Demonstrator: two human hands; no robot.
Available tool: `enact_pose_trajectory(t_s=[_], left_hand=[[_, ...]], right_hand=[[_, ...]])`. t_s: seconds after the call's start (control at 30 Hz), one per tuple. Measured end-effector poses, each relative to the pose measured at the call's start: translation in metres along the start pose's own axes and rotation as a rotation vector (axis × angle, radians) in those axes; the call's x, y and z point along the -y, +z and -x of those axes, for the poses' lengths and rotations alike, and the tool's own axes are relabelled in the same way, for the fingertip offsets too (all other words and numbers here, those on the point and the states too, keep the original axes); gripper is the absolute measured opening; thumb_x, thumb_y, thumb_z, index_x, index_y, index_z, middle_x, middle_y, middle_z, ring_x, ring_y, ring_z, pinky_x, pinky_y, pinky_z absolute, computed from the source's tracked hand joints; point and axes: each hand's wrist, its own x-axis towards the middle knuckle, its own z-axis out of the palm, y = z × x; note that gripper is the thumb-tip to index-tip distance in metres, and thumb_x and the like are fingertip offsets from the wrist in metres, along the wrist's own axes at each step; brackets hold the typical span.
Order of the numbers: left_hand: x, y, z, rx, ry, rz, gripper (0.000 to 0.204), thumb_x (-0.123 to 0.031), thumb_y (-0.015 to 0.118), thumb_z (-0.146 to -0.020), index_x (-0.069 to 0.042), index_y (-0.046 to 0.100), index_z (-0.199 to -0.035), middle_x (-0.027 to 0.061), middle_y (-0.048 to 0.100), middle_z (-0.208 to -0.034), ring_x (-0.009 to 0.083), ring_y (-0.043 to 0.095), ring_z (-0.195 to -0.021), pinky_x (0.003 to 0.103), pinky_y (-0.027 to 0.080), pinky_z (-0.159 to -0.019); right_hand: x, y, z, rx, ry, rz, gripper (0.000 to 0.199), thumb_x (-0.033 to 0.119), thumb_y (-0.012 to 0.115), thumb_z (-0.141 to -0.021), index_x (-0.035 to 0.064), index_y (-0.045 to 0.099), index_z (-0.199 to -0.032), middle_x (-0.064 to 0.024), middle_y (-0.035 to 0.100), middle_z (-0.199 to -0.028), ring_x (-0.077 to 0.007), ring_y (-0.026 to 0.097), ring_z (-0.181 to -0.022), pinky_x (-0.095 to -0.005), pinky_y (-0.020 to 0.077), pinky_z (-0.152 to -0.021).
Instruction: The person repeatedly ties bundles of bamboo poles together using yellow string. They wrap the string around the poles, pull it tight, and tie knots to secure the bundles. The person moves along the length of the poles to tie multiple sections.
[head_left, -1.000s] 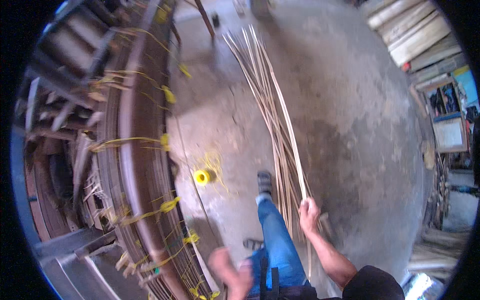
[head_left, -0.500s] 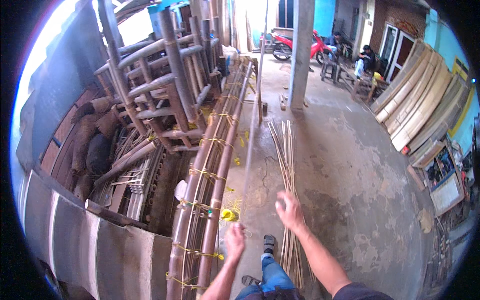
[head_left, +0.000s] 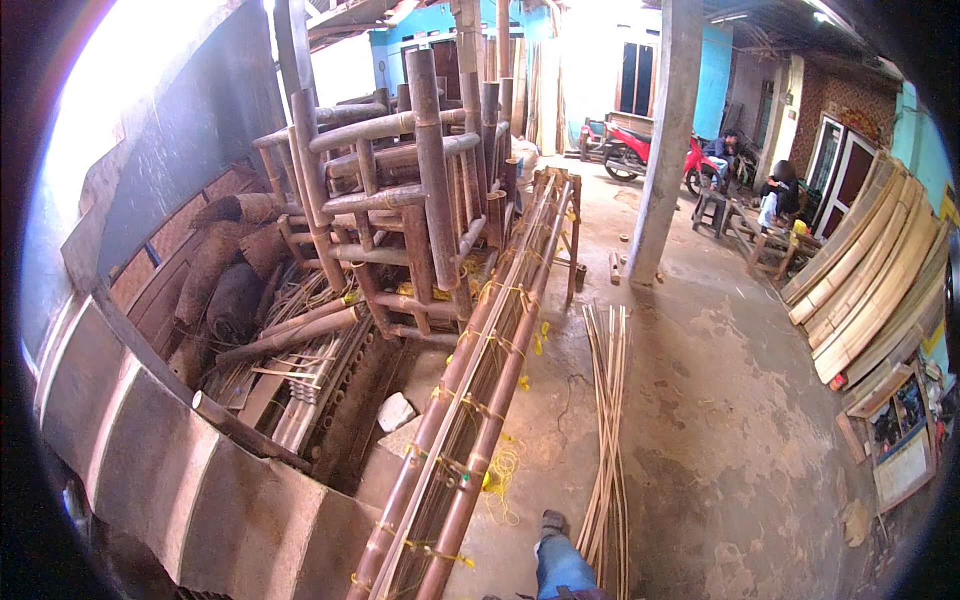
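Neither of my hands shows. Before me runs a long rack of two brown bamboo poles, with thin bamboo strips laid lengthwise between them. Yellow twine ties cross the poles at several places, and a loose tangle of yellow twine hangs by the right pole. To the rack's right, a loose bundle of long, pale bamboo strips lies on the concrete floor. My jeans-clad leg and one shod foot stand between the rack and that bundle.
Stacked bamboo frames rise left of the rack, behind a low wall. A concrete pillar stands ahead, with a red motorbike behind it. Two people sit at the back right. Split bamboo panels lean along the right wall.
Both hands have left the picture. The view has swung left and up, so the scene sits farther right and lower. The long thin strip above my left hand no longer stands out there.
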Motion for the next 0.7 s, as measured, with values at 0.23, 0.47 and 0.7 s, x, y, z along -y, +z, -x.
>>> enact_pose_trajectory(t_s=[0.23, 0.47, 0.7], left_hand=[[-0.108, -0.029, -0.084, -0.294, 0.109, 0.177, 0.030, -0.026, 0.058, -0.090, -0.001, 0.064, -0.106, 0.0203, 0.065, -0.102, 0.0330, 0.063, -0.096, 0.045, 0.049, -0.081], [-0.435, 0.007, -0.225, 0.105, 0.572, 0.398, 0.018, -0.007, 0.069, -0.078, -0.003, 0.066, -0.096, 0.0123, 0.066, -0.093, 0.0269, 0.064, -0.090, 0.035, 0.050, -0.084], [-0.587, 0.019, -0.310, 0.379, 0.537, 0.516, 0.019, -0.008, 0.068, -0.081, -0.004, 0.068, -0.099, 0.0118, 0.067, -0.098, 0.0246, 0.065, -0.093, 0.033, 0.050, -0.082]], right_hand=[[-0.055, -0.071, -0.047, 0.124, 0.070, -0.048, 0.021, 0.025, 0.058, -0.077, 0.0062, 0.065, -0.073, -0.0117, 0.063, -0.068, -0.0191, 0.060, -0.063, -0.0358, 0.0473, -0.059], [0.168, -0.234, -0.326, -0.140, 0.094, 0.542, 0.031, 0.025, 0.051, -0.085, 0.0054, 0.067, -0.103, -0.0188, 0.065, -0.107, -0.0356, 0.062, -0.101, -0.0463, 0.0486, -0.084], [0.446, -0.409, -0.413, -0.242, -0.599, -0.204, 0.019, 0.013, 0.053, -0.091, 0.0002, 0.061, -0.103, -0.0059, 0.066, -0.078, -0.0118, 0.062, -0.071, -0.0269, 0.0496, -0.063]])
